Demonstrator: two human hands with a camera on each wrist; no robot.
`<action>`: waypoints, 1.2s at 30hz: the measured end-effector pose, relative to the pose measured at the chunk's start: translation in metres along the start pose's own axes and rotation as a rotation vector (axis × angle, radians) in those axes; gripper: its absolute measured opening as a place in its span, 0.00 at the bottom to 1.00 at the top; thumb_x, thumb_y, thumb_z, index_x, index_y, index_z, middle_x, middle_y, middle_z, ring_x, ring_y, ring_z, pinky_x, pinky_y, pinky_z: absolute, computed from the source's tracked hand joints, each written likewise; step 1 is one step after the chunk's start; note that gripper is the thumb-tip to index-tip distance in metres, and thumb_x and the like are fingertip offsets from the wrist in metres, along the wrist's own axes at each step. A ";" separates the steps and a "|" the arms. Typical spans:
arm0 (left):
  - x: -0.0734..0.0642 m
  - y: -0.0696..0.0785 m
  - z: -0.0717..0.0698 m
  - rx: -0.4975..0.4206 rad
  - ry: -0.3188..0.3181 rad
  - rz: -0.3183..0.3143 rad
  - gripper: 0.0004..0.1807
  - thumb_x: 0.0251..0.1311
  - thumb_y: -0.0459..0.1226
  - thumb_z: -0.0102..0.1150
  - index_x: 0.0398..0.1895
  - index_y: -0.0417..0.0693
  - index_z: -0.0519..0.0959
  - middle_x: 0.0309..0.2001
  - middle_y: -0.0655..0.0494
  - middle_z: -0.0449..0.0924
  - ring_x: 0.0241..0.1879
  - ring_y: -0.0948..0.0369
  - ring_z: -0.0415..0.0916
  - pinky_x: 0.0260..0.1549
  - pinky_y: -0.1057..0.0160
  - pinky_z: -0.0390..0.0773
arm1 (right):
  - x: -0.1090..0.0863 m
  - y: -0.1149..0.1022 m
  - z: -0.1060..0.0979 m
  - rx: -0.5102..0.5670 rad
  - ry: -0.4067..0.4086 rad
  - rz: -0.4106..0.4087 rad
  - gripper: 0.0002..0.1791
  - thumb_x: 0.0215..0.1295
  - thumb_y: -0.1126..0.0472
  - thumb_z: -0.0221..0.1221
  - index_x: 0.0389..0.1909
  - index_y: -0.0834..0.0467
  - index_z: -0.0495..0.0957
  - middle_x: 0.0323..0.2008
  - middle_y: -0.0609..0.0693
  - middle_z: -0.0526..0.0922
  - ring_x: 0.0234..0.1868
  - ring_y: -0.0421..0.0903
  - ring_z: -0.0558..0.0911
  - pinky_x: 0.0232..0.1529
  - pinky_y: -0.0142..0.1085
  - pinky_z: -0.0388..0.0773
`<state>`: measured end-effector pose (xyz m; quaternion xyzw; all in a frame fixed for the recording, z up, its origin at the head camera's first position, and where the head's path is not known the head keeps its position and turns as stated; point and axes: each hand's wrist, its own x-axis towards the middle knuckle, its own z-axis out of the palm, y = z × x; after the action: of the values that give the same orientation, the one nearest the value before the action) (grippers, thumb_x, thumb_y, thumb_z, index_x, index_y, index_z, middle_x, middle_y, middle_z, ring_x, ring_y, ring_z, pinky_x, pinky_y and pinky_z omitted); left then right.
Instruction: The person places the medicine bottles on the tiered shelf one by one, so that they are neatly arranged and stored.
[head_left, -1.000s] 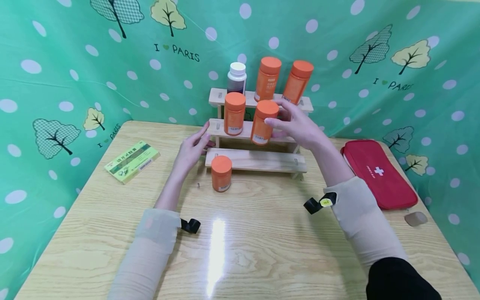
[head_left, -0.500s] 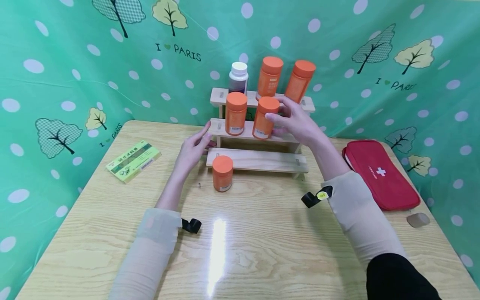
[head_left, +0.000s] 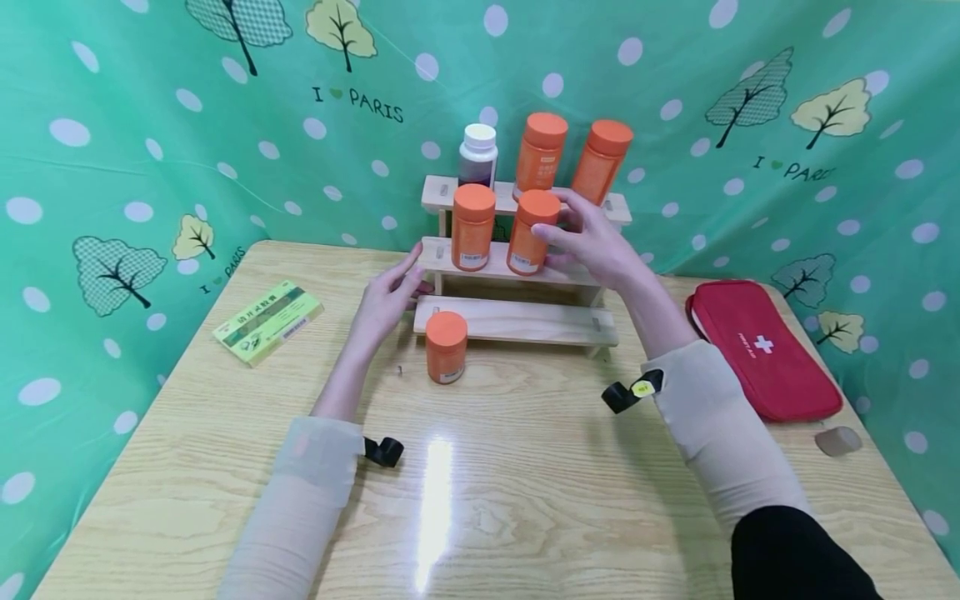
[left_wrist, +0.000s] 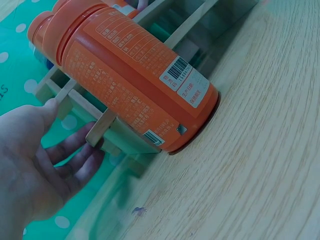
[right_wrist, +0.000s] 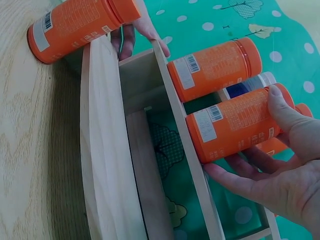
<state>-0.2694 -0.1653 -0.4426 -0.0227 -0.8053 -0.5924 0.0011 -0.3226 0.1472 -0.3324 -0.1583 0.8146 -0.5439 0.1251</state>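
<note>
A three-step wooden stand (head_left: pixel 517 321) stands at the back of the table. My right hand (head_left: pixel 596 246) holds an orange bottle (head_left: pixel 527 237) upright over the right half of the middle step, its base right at the board, thumb near the lid. My left hand (head_left: pixel 384 302) grips the stand's left end; in the left wrist view its fingertips (left_wrist: pixel 92 135) curl at the end of a board. Another orange bottle (head_left: pixel 472 229) stands on the middle step's left half. A third orange bottle (head_left: pixel 446 350) stands on the table before the bottom step.
On the top step are a white-capped bottle (head_left: pixel 478 154) and two orange bottles, one at the middle (head_left: pixel 540 154) and one at the right (head_left: pixel 600 167). A yellow-green box (head_left: pixel 268 323) lies left, a red first aid pouch (head_left: pixel 765 350) right. A patterned green cloth (head_left: pixel 225 150) hangs behind.
My right hand has moved slightly up and back, bringing the orange bottle from in front of the middle step onto its board. My left hand has stayed at the stand's end.
</note>
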 end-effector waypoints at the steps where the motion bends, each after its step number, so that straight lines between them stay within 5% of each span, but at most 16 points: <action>1: 0.000 0.000 0.000 0.003 0.002 0.003 0.27 0.77 0.56 0.48 0.77 0.79 0.60 0.61 0.39 0.83 0.60 0.44 0.81 0.59 0.45 0.84 | 0.000 0.000 0.000 -0.003 0.001 0.000 0.33 0.72 0.51 0.64 0.74 0.40 0.64 0.68 0.52 0.72 0.69 0.51 0.73 0.63 0.57 0.82; 9: -0.004 0.009 0.000 -0.001 -0.006 -0.015 0.28 0.79 0.51 0.47 0.79 0.70 0.59 0.61 0.34 0.81 0.61 0.41 0.80 0.61 0.43 0.83 | 0.001 0.000 0.000 -0.019 0.001 -0.007 0.33 0.72 0.51 0.64 0.74 0.41 0.64 0.68 0.53 0.72 0.68 0.51 0.73 0.63 0.57 0.82; 20: 0.001 -0.004 -0.001 0.032 0.017 0.019 0.29 0.75 0.61 0.47 0.77 0.79 0.60 0.70 0.44 0.76 0.59 0.47 0.82 0.58 0.48 0.85 | -0.002 0.002 0.004 -0.015 0.033 0.025 0.37 0.70 0.51 0.66 0.76 0.37 0.63 0.70 0.51 0.72 0.70 0.52 0.72 0.62 0.54 0.83; 24: 0.001 -0.004 0.000 0.026 0.016 0.014 0.29 0.75 0.61 0.47 0.77 0.80 0.60 0.65 0.41 0.80 0.59 0.47 0.82 0.58 0.48 0.86 | -0.008 0.005 0.006 0.015 0.061 0.023 0.39 0.69 0.50 0.66 0.77 0.37 0.61 0.73 0.51 0.70 0.73 0.52 0.71 0.63 0.52 0.83; 36: 0.000 -0.004 0.001 0.042 0.023 0.029 0.29 0.74 0.62 0.47 0.77 0.81 0.60 0.76 0.50 0.69 0.59 0.49 0.81 0.57 0.48 0.86 | -0.037 0.029 0.028 0.307 0.266 -0.018 0.36 0.68 0.50 0.68 0.74 0.46 0.66 0.67 0.56 0.73 0.65 0.55 0.79 0.60 0.45 0.85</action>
<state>-0.2695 -0.1652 -0.4465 -0.0274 -0.8172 -0.5753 0.0195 -0.2812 0.1482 -0.3683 -0.0715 0.7300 -0.6788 0.0342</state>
